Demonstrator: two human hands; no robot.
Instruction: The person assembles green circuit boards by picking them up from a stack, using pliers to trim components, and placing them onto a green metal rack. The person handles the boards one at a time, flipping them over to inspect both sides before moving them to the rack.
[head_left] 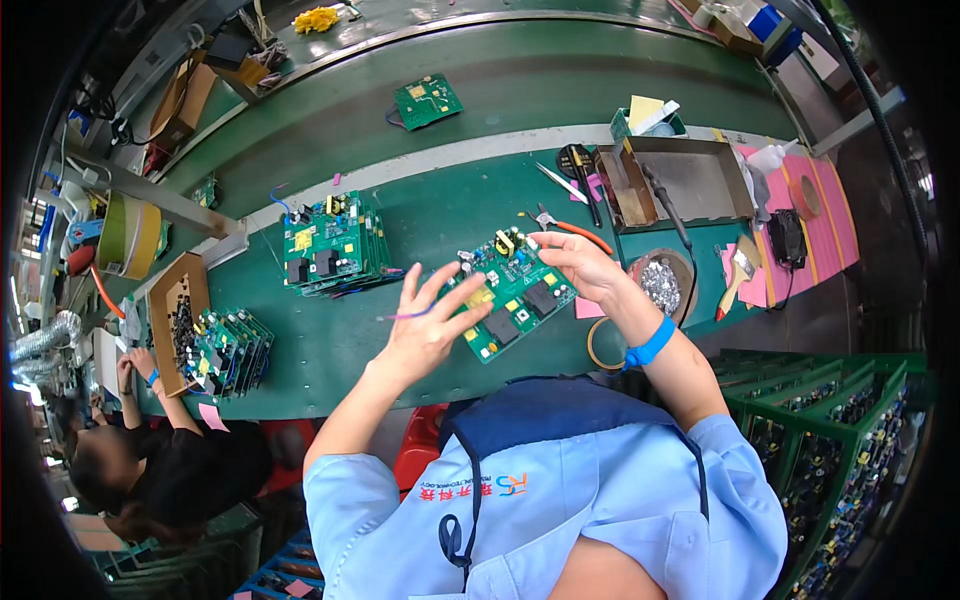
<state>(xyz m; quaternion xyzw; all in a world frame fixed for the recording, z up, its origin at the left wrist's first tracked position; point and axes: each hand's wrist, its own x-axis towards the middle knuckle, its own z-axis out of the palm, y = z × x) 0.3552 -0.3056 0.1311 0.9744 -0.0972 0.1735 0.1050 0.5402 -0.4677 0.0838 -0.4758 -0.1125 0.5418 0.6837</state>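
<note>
I hold a green circuit board (512,292) with black and yellow parts above the green table (330,350). My right hand (578,263) grips its far right edge. My left hand (430,325) touches its left end with fingers spread, a thin purple wire by the fingers. A blue strap is around my right wrist.
A stack of similar boards (335,245) lies to the left, another stack (232,350) beside a cardboard box of parts (178,312). One board (427,101) lies on the conveyor. Cutters (565,227), a metal tray (680,180), a soldering iron, a tape ring (600,345) sit right. Another person (150,460) works at left.
</note>
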